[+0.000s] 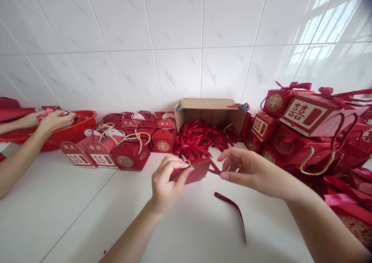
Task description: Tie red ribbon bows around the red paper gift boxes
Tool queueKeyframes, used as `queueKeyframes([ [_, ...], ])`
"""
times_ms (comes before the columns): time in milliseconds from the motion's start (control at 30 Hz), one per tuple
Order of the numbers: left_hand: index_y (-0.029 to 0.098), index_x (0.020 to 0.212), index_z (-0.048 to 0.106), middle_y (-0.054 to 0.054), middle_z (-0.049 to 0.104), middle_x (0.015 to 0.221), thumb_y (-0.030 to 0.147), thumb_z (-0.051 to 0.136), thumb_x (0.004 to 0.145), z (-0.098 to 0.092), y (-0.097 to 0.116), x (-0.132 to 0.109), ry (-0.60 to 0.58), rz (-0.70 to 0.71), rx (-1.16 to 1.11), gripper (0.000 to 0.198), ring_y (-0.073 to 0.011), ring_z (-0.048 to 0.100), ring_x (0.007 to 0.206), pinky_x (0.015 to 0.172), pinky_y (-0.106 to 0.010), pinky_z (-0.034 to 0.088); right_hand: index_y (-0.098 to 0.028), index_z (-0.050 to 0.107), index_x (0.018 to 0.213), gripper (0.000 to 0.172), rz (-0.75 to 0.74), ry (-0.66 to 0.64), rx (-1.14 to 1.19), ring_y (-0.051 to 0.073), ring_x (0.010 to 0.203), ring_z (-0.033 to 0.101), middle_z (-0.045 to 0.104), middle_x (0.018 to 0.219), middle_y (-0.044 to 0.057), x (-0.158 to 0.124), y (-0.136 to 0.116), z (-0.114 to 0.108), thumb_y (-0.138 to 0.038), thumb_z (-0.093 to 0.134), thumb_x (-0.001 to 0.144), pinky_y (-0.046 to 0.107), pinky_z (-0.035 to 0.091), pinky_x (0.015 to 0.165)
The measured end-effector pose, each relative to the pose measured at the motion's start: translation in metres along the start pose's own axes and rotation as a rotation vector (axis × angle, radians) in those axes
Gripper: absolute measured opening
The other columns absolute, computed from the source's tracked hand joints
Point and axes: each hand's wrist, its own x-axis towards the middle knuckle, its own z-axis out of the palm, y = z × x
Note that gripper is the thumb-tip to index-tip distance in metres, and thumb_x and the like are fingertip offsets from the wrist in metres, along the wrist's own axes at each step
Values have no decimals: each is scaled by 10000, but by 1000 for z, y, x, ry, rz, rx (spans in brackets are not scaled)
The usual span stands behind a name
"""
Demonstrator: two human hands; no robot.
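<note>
The small red card box (196, 170) is probably light and crushable. Left hand (165, 183) pinches its edge; right hand (247, 170), at 3 o'clock, pinches its limp red ribbon (214, 171).

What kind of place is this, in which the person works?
Probably a tiled room, perhaps at home, used for packing gifts by hand: white tiles, heaps of red gift boxes, a cardboard box spilling red ribbons. The left hand holds one small red box.

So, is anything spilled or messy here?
The cardboard box lies on its side, red ribbons spilling out. One loose ribbon lies on the white surface, below the small red box in the left hand and the ribbon end pinched by the right hand.
</note>
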Motion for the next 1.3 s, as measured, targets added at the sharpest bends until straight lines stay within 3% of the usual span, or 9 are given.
queueKeyframes([
  [100, 183, 823, 609, -19, 618, 755, 88, 696, 761, 1, -3, -1, 8, -48, -4, 143, -150, 598, 734, 665, -292, 516, -192, 570, 884, 139, -23, 33, 7, 127, 667, 591, 622, 746, 10, -1, 0, -6, -304, 637, 837, 249, 507, 602],
  [200, 184, 826, 610, -23, 616, 757, 109, 694, 758, 2, -2, -2, 2, -66, -31, 131, -159, 600, 736, 662, -301, 517, -194, 570, 874, 118, -158, 240, 2, 138, 703, 594, 617, 795, 28, 1, 0, -4, -288, 634, 839, 249, 512, 596],
  [433, 184, 818, 582, -26, 599, 740, 73, 673, 743, 6, 14, -3, -115, -55, -148, 162, -158, 590, 718, 632, -288, 527, -250, 410, 880, 268, -478, 562, 187, 144, 742, 649, 654, 807, -1, 5, -5, 16, -172, 660, 822, 267, 557, 637],
  [567, 183, 827, 579, -32, 598, 731, 47, 665, 735, 8, 24, -6, -162, -24, -199, 184, -158, 584, 716, 619, -282, 532, -209, 561, 820, 135, -561, 687, 83, 132, 719, 659, 671, 814, 15, 6, -2, 26, -122, 664, 804, 240, 570, 623],
  [633, 180, 836, 584, -37, 606, 739, 39, 663, 730, 9, 27, -7, -171, 2, -203, 193, -162, 589, 719, 633, -293, 538, -202, 644, 921, 115, -524, 636, 46, 143, 743, 672, 696, 836, 28, 7, 1, 25, -129, 617, 836, 249, 577, 638],
  [733, 176, 827, 588, -41, 614, 739, 39, 661, 729, 8, 27, -7, -178, 16, -209, 183, -167, 593, 718, 654, -309, 543, -207, 665, 1075, 268, -464, 442, 7, 170, 817, 685, 716, 899, 50, 10, 7, 21, -115, 520, 871, 269, 577, 642],
  [833, 174, 831, 594, -47, 619, 744, 44, 654, 741, 7, 27, -6, -186, 2, -214, 169, -172, 596, 729, 658, -312, 544, -217, 694, 1065, 284, -518, 294, -105, 176, 851, 675, 710, 943, 63, 14, 12, 19, -103, 557, 844, 296, 569, 701],
  [967, 170, 843, 593, -52, 625, 757, 38, 656, 747, 7, 26, -6, -191, 11, -225, 175, -173, 601, 751, 687, -321, 548, -203, 739, 960, 228, -578, 266, -219, 161, 817, 649, 675, 920, 74, 18, 15, 26, -94, 603, 813, 288, 547, 691],
  [1300, 137, 838, 597, -60, 626, 765, 4, 666, 736, 8, 23, -7, -181, 39, -242, 181, -160, 592, 767, 669, -285, 539, -175, 720, 912, 286, -297, 134, -3, 149, 780, 678, 748, 879, 32, 14, 6, 36, -22, 558, 733, 232, 539, 699],
])
